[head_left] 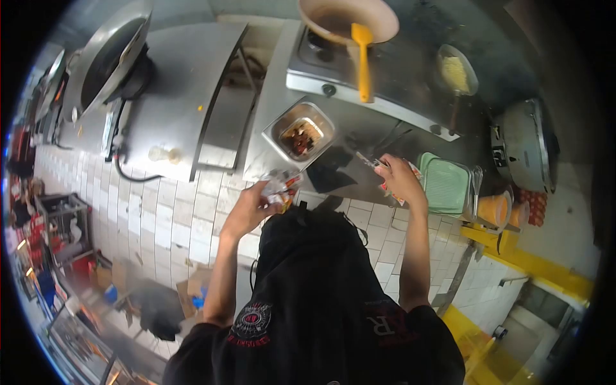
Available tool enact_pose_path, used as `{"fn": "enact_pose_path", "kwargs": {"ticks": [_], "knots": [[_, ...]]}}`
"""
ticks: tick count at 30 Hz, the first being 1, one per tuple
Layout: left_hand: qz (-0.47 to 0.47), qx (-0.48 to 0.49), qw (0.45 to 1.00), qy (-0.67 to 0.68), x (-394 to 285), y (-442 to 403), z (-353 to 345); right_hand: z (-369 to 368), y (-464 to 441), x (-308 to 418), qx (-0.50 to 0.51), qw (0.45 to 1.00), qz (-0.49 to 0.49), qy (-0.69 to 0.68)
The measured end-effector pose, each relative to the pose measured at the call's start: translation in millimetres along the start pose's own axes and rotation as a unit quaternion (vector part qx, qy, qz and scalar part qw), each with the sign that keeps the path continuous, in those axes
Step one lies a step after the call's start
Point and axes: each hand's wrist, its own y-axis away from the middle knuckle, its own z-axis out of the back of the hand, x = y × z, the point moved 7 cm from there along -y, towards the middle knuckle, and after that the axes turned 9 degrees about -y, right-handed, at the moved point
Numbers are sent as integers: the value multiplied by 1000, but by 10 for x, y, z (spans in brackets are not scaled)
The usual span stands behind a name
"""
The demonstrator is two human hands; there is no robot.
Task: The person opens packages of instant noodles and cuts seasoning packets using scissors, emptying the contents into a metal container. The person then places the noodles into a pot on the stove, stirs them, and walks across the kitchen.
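My left hand [249,210] is closed round a crumpled plastic packet [280,190] with red and yellow print, just below the near left side of a square metal pan [273,132]. Dark reddish-brown pieces [300,140] lie in the bottom of the pan. To the right, my right hand [402,179] grips another packet [391,192] with red and white print, its fingers bent over it. That hand is between the pan and a green plastic tray [444,186].
A stove [308,82] carries a large pan [385,19] with a yellow spatula [362,58] across it. A small pan [473,77] holds yellow food. At right are a large pot [527,144], a whisk [476,186] and orange-filled tubs [493,209]. A wok [136,54] stands left.
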Motion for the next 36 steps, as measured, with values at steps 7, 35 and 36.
{"fn": "enact_pose_path", "kwargs": {"ticks": [7, 35, 36], "knots": [[-141, -23, 989, -31, -379, -154, -327, -1013, 461, 1079, 89, 966, 221, 98], [-122, 87, 985, -82, -1350, -112, -1277, -557, 1162, 72, -279, 943, 182, 3], [-123, 90, 984, -88, -1391, -88, -1367, -512, 1218, 4, -284, 942, 179, -2]]}}
